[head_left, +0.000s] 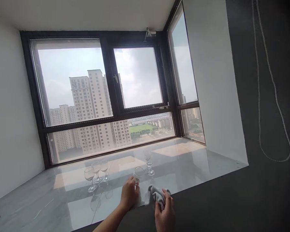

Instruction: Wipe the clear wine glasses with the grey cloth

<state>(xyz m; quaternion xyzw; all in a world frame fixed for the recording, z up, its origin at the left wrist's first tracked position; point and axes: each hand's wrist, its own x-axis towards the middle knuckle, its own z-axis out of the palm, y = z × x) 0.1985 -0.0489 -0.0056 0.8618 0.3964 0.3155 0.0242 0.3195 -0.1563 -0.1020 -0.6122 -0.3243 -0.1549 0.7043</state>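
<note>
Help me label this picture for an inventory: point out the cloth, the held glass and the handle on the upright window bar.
Cloth (157, 195): head view, on its bunched middle.
Held glass (138, 174): head view, on its clear bowl.
Window handle (115, 78): head view, on its pale lever.

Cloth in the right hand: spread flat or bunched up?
Bunched up. The cloth shows crumpled, overlapping folds, pinched in the fingers of the right hand.

The left hand (130, 193) grips a glass (138, 174); the right hand (166, 209) holds a cloth (157, 195).
</note>
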